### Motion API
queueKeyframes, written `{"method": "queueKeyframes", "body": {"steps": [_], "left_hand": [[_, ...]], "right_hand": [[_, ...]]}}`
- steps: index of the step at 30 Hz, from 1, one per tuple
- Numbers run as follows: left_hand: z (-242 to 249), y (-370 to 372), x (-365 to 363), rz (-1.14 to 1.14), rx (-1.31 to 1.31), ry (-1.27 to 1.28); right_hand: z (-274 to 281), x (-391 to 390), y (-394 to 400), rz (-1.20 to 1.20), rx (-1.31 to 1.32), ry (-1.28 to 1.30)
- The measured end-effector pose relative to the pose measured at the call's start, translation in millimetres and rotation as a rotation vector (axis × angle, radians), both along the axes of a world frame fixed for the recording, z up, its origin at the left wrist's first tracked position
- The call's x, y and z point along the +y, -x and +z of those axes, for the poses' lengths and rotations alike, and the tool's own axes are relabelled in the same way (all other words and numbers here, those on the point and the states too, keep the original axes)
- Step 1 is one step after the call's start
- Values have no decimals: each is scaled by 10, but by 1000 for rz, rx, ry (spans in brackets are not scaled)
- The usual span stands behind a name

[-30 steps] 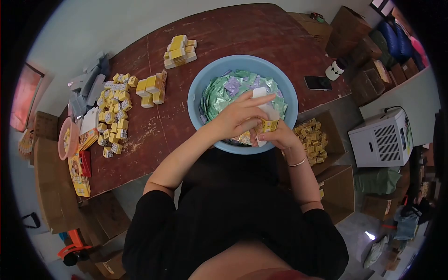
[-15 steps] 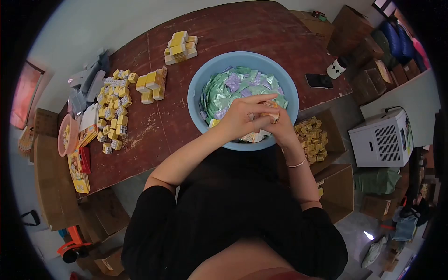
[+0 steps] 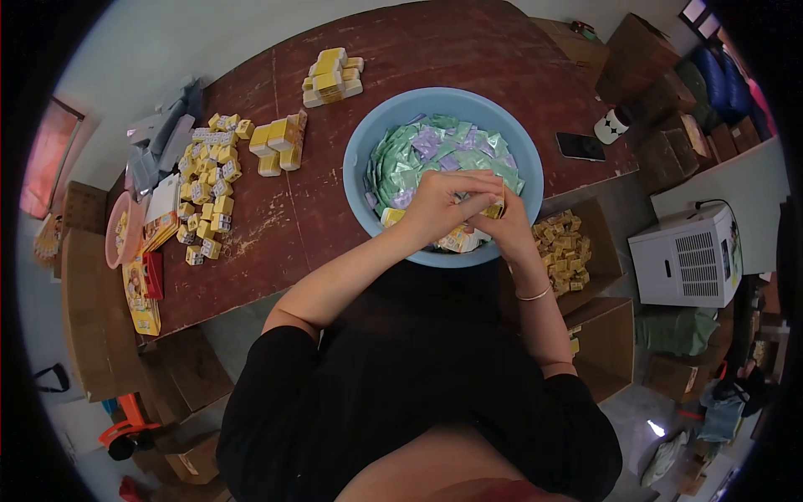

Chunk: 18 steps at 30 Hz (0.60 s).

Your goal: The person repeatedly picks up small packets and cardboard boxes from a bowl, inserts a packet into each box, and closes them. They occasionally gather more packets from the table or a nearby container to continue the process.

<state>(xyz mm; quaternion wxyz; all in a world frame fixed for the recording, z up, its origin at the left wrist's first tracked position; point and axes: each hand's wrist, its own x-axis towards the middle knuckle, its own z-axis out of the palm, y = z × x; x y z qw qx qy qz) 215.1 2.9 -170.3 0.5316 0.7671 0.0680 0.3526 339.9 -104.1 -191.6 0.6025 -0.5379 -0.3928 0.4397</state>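
Note:
Both hands meet above the near side of a blue basin (image 3: 353, 180) filled with green and lilac sachets (image 3: 401, 163). A small yellow-and-white box (image 3: 497, 209) is between them, mostly covered by fingers. My right hand (image 3: 512, 230) is closed around it from the right. My left hand (image 3: 439, 205) reaches over from the left, its fingers bent across the top of the box. Below the hands, white-and-yellow printed cartons (image 3: 462, 241) lie at the basin's near edge, partly hidden.
Left on the brown table (image 3: 335, 142) lie many loose small boxes (image 3: 205, 192), stacked boxes (image 3: 280, 142) and a pink bowl (image 3: 115, 234). More stacked boxes (image 3: 332, 77) stand behind. A phone (image 3: 580, 146) and a cup (image 3: 612, 125) are at right. An open carton (image 3: 569, 251) below holds small boxes.
The left fingers have come down and closer together over the small box, which shows less. The whole view has shifted slightly.

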Motion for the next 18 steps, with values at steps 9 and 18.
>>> {"method": "queueKeyframes", "body": {"steps": [9,18], "left_hand": [[-146,97,117,-85,-40,-486],[-654,-316,1452,9,988,-987]], "right_hand": [[-54,-61,-68,141,93,110],[-125,109,-309,-242,304,-80]]}}
